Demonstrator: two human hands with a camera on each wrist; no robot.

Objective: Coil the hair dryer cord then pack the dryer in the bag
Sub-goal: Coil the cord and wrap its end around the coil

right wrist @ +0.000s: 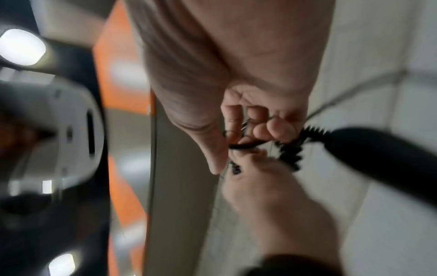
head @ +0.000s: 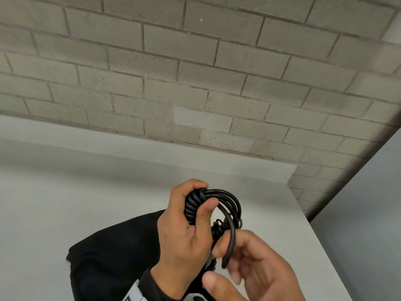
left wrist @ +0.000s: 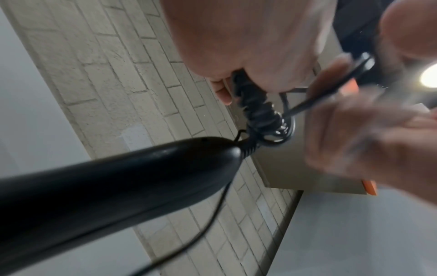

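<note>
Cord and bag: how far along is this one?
Mostly coiled: the left hand grips the cord bundled in loops. In hand: the right hand pinches the loose end, wrapping it. Left: the dryer is outside the black bag, which lies on the table.

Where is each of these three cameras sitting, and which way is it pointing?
Head: worn on the head, facing forward and down at the white table and brick wall; both hands show, left hand gripping the cord.
Left wrist: looks along the left palm to the dryer.
Right wrist: looks along the right hand, blurred.
Both wrist views share cord and dryer.
</note>
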